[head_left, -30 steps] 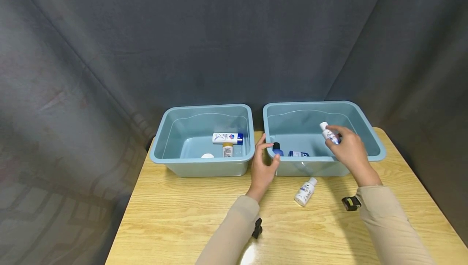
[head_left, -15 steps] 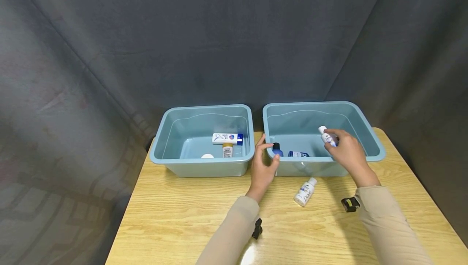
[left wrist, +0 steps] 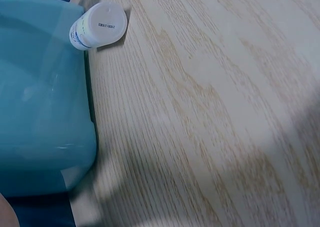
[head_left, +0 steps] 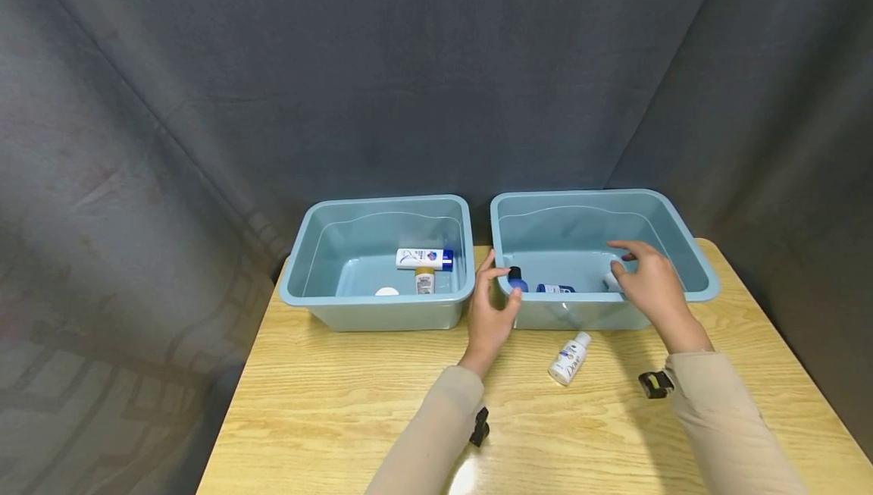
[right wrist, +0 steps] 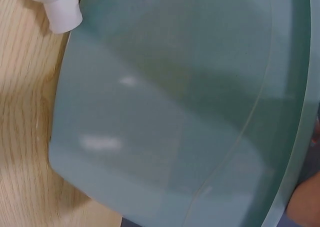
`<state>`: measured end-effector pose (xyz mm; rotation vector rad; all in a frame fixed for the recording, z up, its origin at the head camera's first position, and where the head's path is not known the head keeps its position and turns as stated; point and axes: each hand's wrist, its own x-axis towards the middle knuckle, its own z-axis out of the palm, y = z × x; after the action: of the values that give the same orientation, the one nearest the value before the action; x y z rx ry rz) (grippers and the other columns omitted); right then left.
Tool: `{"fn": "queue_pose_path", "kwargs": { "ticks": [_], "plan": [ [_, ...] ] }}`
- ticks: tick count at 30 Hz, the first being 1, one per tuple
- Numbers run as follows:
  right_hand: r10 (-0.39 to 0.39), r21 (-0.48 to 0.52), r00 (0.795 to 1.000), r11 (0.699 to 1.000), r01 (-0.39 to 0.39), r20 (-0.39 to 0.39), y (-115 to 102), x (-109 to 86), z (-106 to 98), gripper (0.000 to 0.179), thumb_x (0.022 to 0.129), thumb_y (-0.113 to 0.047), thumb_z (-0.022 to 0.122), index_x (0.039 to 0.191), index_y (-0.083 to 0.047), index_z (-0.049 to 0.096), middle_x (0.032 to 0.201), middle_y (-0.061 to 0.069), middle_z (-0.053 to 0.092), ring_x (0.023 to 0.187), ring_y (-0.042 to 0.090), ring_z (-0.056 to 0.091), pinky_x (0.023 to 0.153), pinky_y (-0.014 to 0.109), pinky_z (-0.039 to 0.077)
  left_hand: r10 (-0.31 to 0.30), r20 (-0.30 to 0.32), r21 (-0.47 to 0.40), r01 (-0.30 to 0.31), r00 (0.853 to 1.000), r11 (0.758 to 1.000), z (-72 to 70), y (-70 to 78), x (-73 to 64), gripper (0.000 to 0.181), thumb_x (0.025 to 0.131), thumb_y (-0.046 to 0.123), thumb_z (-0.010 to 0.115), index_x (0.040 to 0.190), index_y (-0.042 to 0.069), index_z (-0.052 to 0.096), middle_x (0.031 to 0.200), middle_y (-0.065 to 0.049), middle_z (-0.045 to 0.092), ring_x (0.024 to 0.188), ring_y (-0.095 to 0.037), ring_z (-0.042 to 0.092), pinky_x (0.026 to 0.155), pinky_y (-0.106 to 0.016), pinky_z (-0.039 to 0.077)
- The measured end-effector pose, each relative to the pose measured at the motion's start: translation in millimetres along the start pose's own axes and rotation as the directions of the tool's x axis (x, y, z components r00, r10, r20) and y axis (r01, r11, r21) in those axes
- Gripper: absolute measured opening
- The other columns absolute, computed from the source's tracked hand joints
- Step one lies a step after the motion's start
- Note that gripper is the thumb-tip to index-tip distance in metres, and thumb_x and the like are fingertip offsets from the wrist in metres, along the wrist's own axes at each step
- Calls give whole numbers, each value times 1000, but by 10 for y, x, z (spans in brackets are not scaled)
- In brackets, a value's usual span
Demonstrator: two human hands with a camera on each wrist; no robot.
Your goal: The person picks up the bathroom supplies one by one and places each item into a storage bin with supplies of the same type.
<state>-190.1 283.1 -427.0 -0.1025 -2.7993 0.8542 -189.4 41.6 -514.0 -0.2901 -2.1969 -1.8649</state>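
My right hand (head_left: pixel 651 279) is over the right-hand blue bin (head_left: pixel 603 299), thumb and index finger spread apart. Just below its fingertips, a white bottle (head_left: pixel 610 281) lies in the bin, mostly hidden by the hand and front wall. At that bin's front left corner my left hand (head_left: pixel 489 321) is still, thumb in front and fingers along the side, apparently touching the rim. Beside it inside stand a dark-capped blue bottle (head_left: pixel 517 280) and a blue container with a white label (head_left: pixel 555 289). A white Dove bottle (head_left: pixel 570 358) lies on the table before the bin.
The left-hand blue bin (head_left: pixel 382 301) holds a white and blue tube (head_left: pixel 419 258), a yellow-capped small bottle (head_left: pixel 425 281) and a round white item (head_left: pixel 386 291). Both bins stand on a wooden table (head_left: pixel 327 404), with a grey curtain (head_left: pixel 423 86) behind.
My right hand has lowered the white bottle into the right-hand bin and let it go; its fingers have spread. My left hand has stayed in place.
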Motion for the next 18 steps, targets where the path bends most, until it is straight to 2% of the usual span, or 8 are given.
{"fn": "queue_pose_path", "kwargs": {
  "ticks": [7,13,18],
  "plan": [
    [-50,-10,995,999,49,-82,2,-78,-27,36,98,-5,60,134,1,64,132,31,61,92,43,63,61,35,41,9,9,6,-10,1000,1000,2,10,5,38,93,16,66,130,15,58,168,7,35,154,-25,37,121,-54,37],
    [-79,-9,988,997,78,-135,-15,-144,-55,34,99,-7,61,132,-2,67,129,27,64,97,42,62,67,40,42,7,19,-1,-7,1000,1000,-1,9,16,39,93,15,66,131,12,57,169,8,34,155,-25,36,121,-53,36],
    [-93,-8,979,996,93,-183,-38,-234,-92,33,98,-8,62,129,-3,68,123,26,66,77,33,59,60,35,38,5,11,-1,-5,1000,1000,1,0,14,38,93,16,66,130,14,57,168,9,35,154,-25,38,121,-53,37]
  ]
}}
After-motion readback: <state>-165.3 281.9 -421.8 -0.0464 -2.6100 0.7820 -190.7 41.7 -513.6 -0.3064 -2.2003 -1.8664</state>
